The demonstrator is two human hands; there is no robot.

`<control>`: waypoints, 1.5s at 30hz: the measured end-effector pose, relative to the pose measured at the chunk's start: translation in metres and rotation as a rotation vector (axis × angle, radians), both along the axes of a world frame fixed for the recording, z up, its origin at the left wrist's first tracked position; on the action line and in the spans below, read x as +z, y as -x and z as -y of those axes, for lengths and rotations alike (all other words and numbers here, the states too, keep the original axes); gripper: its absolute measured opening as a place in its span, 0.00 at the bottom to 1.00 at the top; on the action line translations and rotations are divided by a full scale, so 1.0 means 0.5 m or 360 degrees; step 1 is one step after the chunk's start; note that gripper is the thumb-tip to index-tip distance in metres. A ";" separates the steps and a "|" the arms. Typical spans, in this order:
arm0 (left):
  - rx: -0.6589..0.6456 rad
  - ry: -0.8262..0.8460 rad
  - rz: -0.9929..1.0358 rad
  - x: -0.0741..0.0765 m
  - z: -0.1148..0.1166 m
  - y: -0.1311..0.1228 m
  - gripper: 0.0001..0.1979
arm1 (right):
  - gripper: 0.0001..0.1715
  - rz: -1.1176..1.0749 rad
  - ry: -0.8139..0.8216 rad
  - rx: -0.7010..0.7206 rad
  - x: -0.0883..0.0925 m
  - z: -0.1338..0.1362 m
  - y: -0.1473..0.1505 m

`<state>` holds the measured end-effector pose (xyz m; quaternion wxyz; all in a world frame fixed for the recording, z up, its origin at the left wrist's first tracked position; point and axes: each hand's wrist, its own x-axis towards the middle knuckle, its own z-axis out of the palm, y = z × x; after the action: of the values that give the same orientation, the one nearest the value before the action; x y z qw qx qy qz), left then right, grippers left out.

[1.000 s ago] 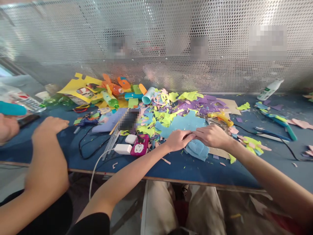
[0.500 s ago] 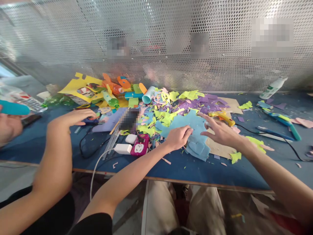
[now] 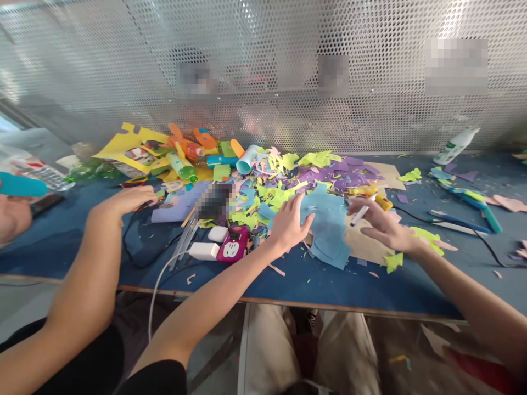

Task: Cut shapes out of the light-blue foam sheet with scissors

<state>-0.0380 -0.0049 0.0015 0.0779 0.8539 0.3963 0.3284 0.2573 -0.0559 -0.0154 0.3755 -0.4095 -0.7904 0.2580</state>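
Note:
My left hand (image 3: 290, 222) lies with fingers spread on the left edge of a light blue foam sheet (image 3: 329, 227) in the middle of the blue table (image 3: 313, 282). My right hand (image 3: 381, 222) hovers at the sheet's right side and pinches a small white pen (image 3: 361, 214) between thumb and fingers. Under the sheet's right part lies a tan cardboard piece (image 3: 366, 247).
A heap of yellow, purple and blue foam scraps (image 3: 296, 178) fills the table behind the sheet. A pink power strip (image 3: 230, 249) with white plugs sits to the left. Another person's hand (image 3: 127, 198) reaches over cables at left. Bottles, a yellow glue gun (image 3: 373, 196) and a perforated metal screen stand behind.
My hands have parted from the sheet's near edge. The left one opened flat on the sheet; the right one rose and now holds a white pen. The other person's hand reached rightwards.

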 end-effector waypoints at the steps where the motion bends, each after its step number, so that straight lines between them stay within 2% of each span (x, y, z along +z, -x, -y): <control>1: -0.0075 -0.0050 -0.0035 0.006 0.002 0.003 0.24 | 0.33 -0.0162 0.0038 0.0064 0.010 0.001 0.001; 3: -0.0446 -0.0125 -0.0155 0.016 0.011 0.007 0.16 | 0.25 -0.0395 0.0104 0.0076 0.026 0.001 0.005; 5: -0.0875 -0.0231 -0.0336 0.023 0.025 0.007 0.15 | 0.14 -0.0479 0.0168 -0.0005 0.034 0.000 0.013; 6: -0.0986 -0.0306 -0.0424 0.025 0.032 0.007 0.14 | 0.16 -0.0488 0.0216 -0.0004 0.034 -0.002 0.017; 7: -0.1010 -0.0369 -0.0510 0.028 0.039 0.007 0.14 | 0.23 -0.0499 0.0295 0.0025 0.033 -0.006 0.021; 9: -0.0971 -0.0435 -0.0680 0.032 0.050 0.009 0.13 | 0.39 -0.0575 0.0480 0.0102 0.027 -0.016 0.029; 11: -0.0896 -0.0445 -0.0813 0.036 0.055 0.013 0.12 | 0.48 -0.0643 0.0610 0.0132 0.021 -0.029 0.039; 13: -0.0874 -0.0428 -0.0889 0.038 0.056 0.015 0.12 | 0.44 -0.0636 0.0632 0.0147 0.017 -0.042 0.049; 18: -0.0798 -0.0396 -0.0908 0.021 0.059 0.004 0.20 | 0.20 -0.0480 0.0677 0.0245 0.009 -0.057 0.076; 22: -0.0782 -0.0364 -0.0901 -0.001 0.058 -0.001 0.22 | 0.12 -0.0439 0.0625 0.0113 -0.003 -0.061 0.100; 26: -0.0787 -0.0298 -0.0855 -0.018 0.046 0.006 0.22 | 0.17 -0.0402 0.0587 -0.0001 -0.015 -0.069 0.116; 29: -0.0784 -0.0263 -0.0847 -0.024 0.038 0.010 0.22 | 0.18 -0.0371 0.0677 0.0022 -0.024 -0.072 0.115; 32: -0.0789 -0.0244 -0.0839 -0.028 0.036 0.012 0.23 | 0.20 -0.0216 0.0635 0.0034 -0.031 -0.071 0.109; 39: -0.0714 -0.0203 -0.0823 -0.029 0.043 0.010 0.24 | 0.21 -0.0071 0.0537 0.0010 -0.035 -0.070 0.108; 45: -0.0737 -0.0211 -0.0851 -0.030 0.044 0.009 0.24 | 0.20 0.0024 0.0450 -0.0019 -0.035 -0.069 0.113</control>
<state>-0.0424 -0.0267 -0.0137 -0.0119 0.9799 0.1766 0.0921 0.2010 -0.0213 -0.0329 0.3095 -0.4649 -0.7466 0.3615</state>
